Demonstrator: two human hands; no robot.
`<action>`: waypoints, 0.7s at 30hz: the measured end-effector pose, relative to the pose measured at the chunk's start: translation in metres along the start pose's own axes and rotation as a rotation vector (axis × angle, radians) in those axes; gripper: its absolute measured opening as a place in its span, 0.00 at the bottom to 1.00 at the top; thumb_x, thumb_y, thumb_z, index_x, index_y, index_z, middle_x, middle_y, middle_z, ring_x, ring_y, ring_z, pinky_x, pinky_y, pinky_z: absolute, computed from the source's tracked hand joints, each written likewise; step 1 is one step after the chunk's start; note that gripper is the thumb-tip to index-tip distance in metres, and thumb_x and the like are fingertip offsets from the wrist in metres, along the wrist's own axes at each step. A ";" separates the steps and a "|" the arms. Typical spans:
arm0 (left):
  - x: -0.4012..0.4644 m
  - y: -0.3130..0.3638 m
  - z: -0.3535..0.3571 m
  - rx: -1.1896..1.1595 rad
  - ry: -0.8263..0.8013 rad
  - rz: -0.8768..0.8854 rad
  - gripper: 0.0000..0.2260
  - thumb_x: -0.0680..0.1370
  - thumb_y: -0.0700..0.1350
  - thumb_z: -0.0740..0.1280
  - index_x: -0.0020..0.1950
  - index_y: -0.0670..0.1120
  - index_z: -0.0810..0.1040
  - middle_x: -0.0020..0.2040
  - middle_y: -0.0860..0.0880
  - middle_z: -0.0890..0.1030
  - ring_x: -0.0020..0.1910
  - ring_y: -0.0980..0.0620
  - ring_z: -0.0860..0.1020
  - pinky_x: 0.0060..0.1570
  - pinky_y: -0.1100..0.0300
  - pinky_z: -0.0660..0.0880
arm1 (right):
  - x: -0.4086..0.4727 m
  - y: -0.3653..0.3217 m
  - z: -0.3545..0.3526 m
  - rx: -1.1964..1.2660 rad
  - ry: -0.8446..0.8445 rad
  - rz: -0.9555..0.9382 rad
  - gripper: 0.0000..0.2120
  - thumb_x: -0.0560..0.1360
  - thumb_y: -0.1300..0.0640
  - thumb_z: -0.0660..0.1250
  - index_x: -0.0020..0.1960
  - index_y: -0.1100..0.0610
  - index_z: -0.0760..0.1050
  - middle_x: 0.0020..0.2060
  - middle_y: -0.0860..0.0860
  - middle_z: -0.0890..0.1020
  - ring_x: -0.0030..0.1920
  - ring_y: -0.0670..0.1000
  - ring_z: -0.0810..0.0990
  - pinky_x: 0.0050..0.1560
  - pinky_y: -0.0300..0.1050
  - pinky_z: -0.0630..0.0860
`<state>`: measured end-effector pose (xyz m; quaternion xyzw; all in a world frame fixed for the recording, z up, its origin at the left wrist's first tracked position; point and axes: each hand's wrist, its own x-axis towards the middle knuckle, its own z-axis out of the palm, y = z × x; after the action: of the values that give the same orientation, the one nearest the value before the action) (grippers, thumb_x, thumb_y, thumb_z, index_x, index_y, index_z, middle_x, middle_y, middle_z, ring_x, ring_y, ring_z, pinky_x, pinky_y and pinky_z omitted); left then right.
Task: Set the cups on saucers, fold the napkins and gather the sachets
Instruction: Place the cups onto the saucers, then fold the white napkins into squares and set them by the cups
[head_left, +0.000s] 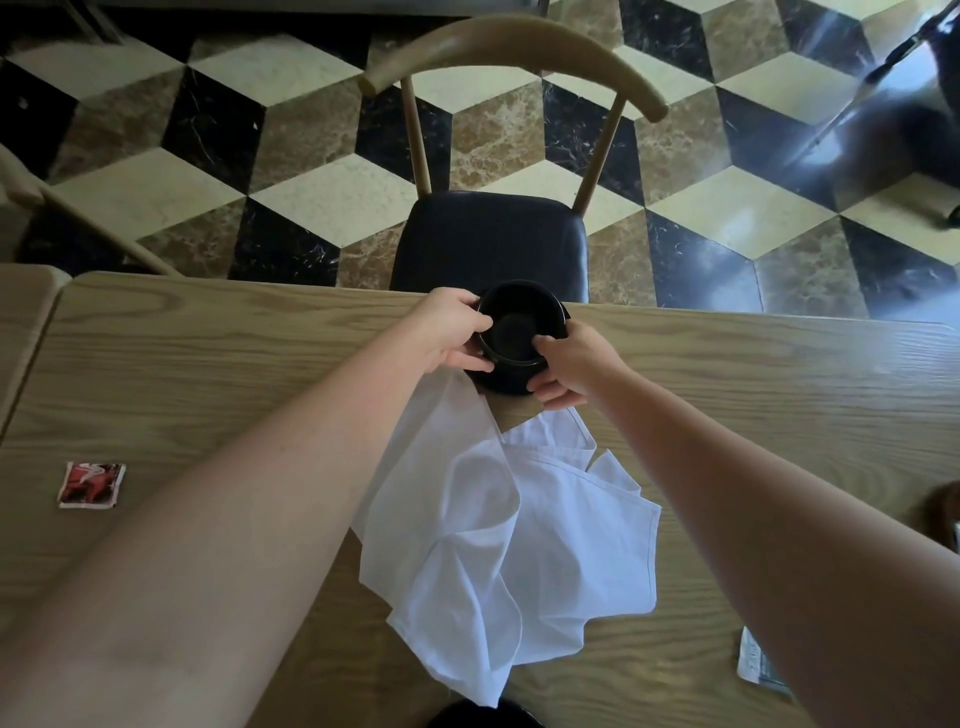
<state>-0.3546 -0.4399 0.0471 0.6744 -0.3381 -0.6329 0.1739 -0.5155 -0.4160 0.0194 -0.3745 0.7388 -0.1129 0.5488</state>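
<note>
Both my hands hold the black round ceramic cup (519, 332) at the far edge of the light oak-grain wooden table (208, 364). My left hand (452, 330) curls round its left side, the thumb hooked over the rim and the fingers wrapped on the wall below. My right hand (569, 366) pinches the right side, thumb on the rim and fingers under the lower wall. The cup sits tilted toward me, so I look into its dark inside; whether its base touches the table I cannot tell, since my fingers hide it.

Just beneath the cup a crumpled white cloth napkin (509, 545) spreads toward me across the tabletop, its far corner running under my left hand. Well to the left lies a small red and white square sachet (91, 484), flat on the wood. Near the right edge a pale printed sachet (753, 662) shows partly from under my right forearm. At the near edge a dark round rim (483, 714) peeks in, too cropped to name. Behind the table stands a wooden chair with a black padded seat (491, 239) on the cube-patterned marble floor (311, 192).
</note>
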 end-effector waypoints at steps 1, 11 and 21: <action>-0.001 -0.001 0.000 -0.006 0.015 0.003 0.19 0.81 0.34 0.65 0.71 0.40 0.72 0.61 0.38 0.80 0.53 0.37 0.83 0.48 0.41 0.83 | -0.001 0.001 0.000 0.007 0.002 0.006 0.10 0.83 0.50 0.60 0.60 0.53 0.69 0.28 0.53 0.86 0.28 0.51 0.86 0.27 0.47 0.82; -0.030 -0.052 -0.001 0.292 0.576 0.249 0.13 0.69 0.54 0.70 0.37 0.48 0.69 0.33 0.53 0.74 0.32 0.52 0.72 0.28 0.58 0.62 | -0.062 0.043 0.016 -0.001 0.392 -0.327 0.09 0.75 0.49 0.64 0.51 0.52 0.77 0.39 0.47 0.84 0.42 0.50 0.83 0.42 0.48 0.78; -0.053 -0.095 0.019 0.874 0.368 0.074 0.27 0.66 0.73 0.67 0.35 0.47 0.74 0.35 0.48 0.78 0.37 0.47 0.77 0.30 0.58 0.65 | -0.103 0.082 0.072 -0.402 0.161 -0.296 0.14 0.76 0.49 0.68 0.61 0.49 0.76 0.34 0.43 0.78 0.36 0.48 0.78 0.32 0.43 0.69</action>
<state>-0.3492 -0.3331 0.0203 0.7730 -0.5599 -0.2947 -0.0467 -0.4740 -0.2723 0.0199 -0.5699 0.7248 -0.0723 0.3803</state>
